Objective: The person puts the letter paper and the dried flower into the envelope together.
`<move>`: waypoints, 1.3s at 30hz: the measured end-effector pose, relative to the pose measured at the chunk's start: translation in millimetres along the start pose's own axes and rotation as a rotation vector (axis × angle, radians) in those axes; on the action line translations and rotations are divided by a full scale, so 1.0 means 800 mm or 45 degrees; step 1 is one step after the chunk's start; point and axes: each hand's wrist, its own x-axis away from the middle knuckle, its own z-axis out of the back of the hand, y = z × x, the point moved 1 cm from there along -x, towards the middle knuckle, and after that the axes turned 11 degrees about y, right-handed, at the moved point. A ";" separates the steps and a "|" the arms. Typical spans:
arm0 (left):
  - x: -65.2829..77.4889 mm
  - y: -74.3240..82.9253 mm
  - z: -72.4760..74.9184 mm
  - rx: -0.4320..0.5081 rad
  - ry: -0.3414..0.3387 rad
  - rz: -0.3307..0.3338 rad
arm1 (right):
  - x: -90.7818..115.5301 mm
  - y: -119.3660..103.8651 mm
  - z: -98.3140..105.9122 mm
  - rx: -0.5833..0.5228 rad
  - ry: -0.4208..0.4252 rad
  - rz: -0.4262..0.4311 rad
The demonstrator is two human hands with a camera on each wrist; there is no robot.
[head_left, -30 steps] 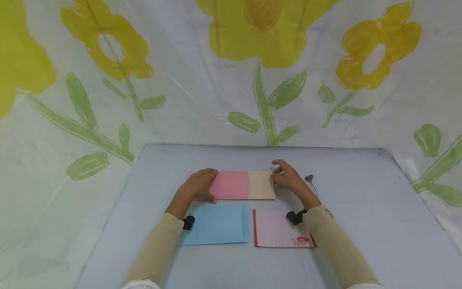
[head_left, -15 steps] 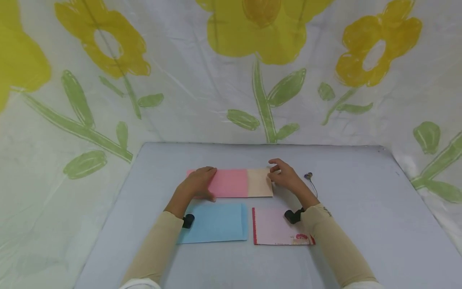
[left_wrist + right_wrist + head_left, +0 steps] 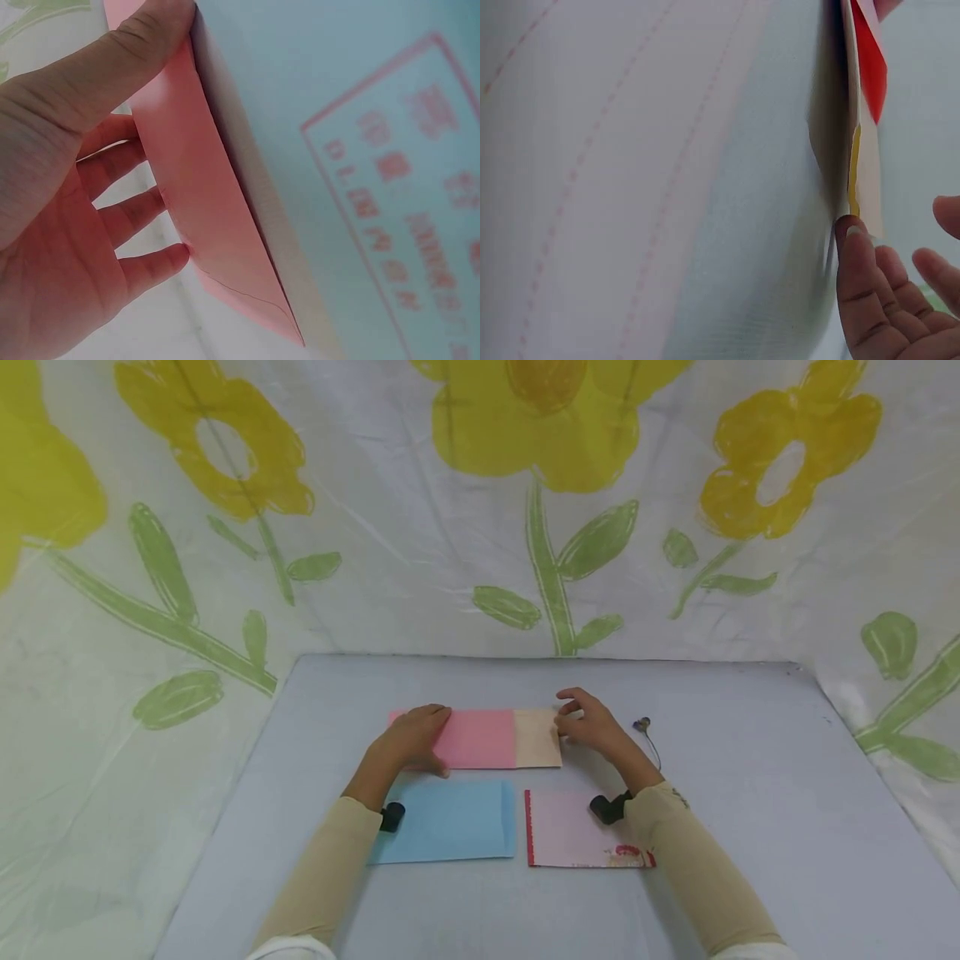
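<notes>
A pink envelope (image 3: 477,739) lies at the middle of the table, with a flat beige paper piece (image 3: 537,738) partly sticking out of its right end. My left hand (image 3: 414,741) grips the envelope's left part across its width. In the left wrist view the thumb (image 3: 127,67) is on one long edge, the fingertips on the other. My right hand (image 3: 592,725) touches the beige piece's right end. A fingertip meets its corner in the right wrist view, and other fingers stand apart. The beige piece's left part is hidden inside the envelope.
A blue envelope (image 3: 453,822) lies in front of the pink one, its printed red text seen by the left wrist. To its right is a pale pink envelope (image 3: 566,831) with red edging, partly under the right forearm. A small object with a thin cord (image 3: 642,725) lies farther right.
The beige piece has slid left, farther into the pink envelope, and less of it shows. My right hand has moved slightly left with it; my left hand keeps its grip.
</notes>
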 end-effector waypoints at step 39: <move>0.002 0.003 0.004 -0.004 -0.017 -0.011 | -0.006 -0.009 -0.022 -0.062 -0.075 -0.023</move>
